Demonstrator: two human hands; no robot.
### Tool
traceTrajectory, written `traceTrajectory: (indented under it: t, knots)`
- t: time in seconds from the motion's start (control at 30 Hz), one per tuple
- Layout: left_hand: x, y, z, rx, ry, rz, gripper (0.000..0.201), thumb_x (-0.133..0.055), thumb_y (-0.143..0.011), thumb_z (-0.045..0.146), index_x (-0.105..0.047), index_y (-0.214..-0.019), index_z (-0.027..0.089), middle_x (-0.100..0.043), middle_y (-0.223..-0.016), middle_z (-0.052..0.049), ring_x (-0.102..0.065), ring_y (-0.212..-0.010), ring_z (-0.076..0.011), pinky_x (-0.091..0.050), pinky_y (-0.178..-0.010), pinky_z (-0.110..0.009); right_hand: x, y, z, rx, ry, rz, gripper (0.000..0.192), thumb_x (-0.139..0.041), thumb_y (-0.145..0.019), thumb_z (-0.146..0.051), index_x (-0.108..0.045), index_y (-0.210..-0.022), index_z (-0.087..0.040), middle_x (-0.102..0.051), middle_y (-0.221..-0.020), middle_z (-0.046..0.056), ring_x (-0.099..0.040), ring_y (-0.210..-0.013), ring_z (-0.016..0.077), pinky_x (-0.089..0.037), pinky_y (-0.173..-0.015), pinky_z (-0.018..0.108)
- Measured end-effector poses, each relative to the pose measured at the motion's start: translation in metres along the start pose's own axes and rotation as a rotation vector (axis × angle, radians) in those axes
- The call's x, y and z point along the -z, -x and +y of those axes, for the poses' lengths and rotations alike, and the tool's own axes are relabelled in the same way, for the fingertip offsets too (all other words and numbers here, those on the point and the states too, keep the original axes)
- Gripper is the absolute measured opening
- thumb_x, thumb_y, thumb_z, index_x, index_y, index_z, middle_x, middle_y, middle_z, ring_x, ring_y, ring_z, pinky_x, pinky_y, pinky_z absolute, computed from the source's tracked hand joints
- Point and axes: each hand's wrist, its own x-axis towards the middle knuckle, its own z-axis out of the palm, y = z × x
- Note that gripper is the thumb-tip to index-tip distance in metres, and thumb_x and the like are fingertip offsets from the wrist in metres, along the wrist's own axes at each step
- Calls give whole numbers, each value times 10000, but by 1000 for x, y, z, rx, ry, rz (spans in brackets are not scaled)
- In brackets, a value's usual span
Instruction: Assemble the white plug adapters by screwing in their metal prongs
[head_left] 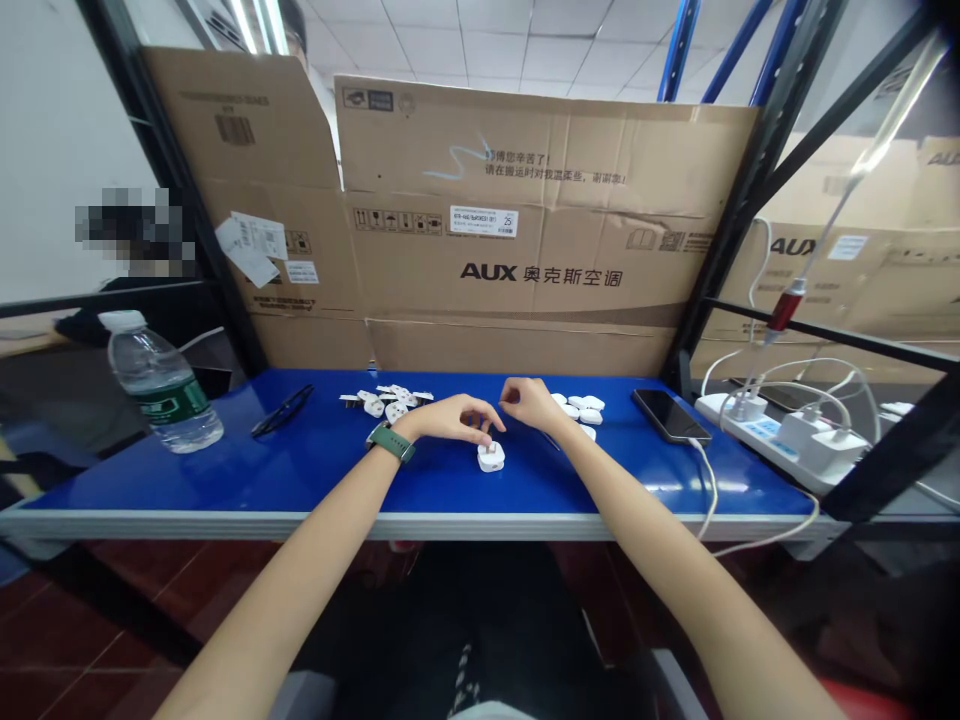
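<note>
A small white plug adapter [491,460] rests on the blue table just below my left hand [459,418], its prong side facing up. My left thumb is at the top of the adapter, and the fingers are curved and spread apart. My right hand [529,402] hovers close by, fingers curled together in a pinch; whatever is between them is too small to make out. Behind my left wrist lies a loose pile of white plug parts [394,408]. Several white adapter pieces [586,408] are grouped past my right wrist, partly covered by the forearm.
A water bottle [169,395] and dark glasses [283,411] are on the left. To the right lie a phone [670,416] with a white cable and a power strip [772,440] with chargers. A cardboard panel [487,330] walls off the back; another person sits beyond the left frame post.
</note>
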Motion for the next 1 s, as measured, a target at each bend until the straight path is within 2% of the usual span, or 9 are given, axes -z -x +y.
traceTrajectory:
  t: [0.1,0.2,0.33,0.47,0.57,0.7,0.83,1.0]
  knots:
    - [-2,0,0,-19,-38,-72,564,-899,-700,499,-771,-1176,225,-700,-987,-48,-608,-879,-177,-465,-754,-265,0,0,1,-17,-19,2,127,-697,-785,-86,-723,-879,-167,-761,-799,32,-697,-738,166,-490,-701,246]
    - [-3,-1,-1,-18,-53,-87,569,-929,-654,484,-788,-1143,229,-714,-990,-46,-606,-860,-175,-467,-740,-265,-2,0,2,-17,-19,6,252,-679,-815,-81,-744,-1039,-175,-779,-858,40,-720,-793,178,-518,-767,266]
    - [-3,0,1,-24,-76,-100,526,-882,-735,454,-780,-1208,248,-739,-1130,-64,-624,-912,-182,-487,-803,-276,-3,-1,4,-16,14,8,276,-645,-845,-73,-766,-1070,-177,-797,-965,73,-735,-896,210,-532,-843,297]
    - [-2,3,6,-53,-20,-95,607,-808,-831,406,-656,-1406,285,-690,-1340,-68,-635,-1108,-218,-489,-960,-316,-3,-2,6,-52,18,62,337,-625,-847,-65,-755,-1140,-166,-797,-937,73,-732,-865,208,-540,-854,300]
    - [-5,3,9,-51,-51,-49,631,-822,-817,434,-648,-1408,299,-660,-1378,-66,-626,-1152,-226,-477,-1000,-329,0,-2,5,-79,25,96,316,-620,-859,-78,-764,-1130,-153,-798,-948,90,-735,-873,213,-544,-869,303]
    - [-13,-3,6,-14,-123,29,622,-893,-713,497,-736,-1272,274,-678,-1285,-71,-632,-1076,-225,-496,-943,-321,4,-2,1,-91,32,86,266,-607,-865,-64,-799,-1024,-156,-805,-975,99,-742,-916,228,-542,-902,321]
    - [-15,-7,3,-29,-183,-8,556,-878,-740,489,-764,-1234,262,-723,-1223,-67,-629,-1136,-251,-463,-1012,-344,6,-3,-1,-88,-71,63,225,-614,-868,-74,-805,-933,-173,-811,-974,81,-744,-925,224,-545,-907,329]
    - [-8,1,5,7,-203,-39,581,-809,-823,476,-682,-1365,310,-682,-1360,-40,-556,-1304,-266,-405,-1110,-359,17,-3,-5,-52,-330,67,158,-653,-876,-187,-798,-938,-175,-804,-976,69,-723,-871,198,-549,-845,311]
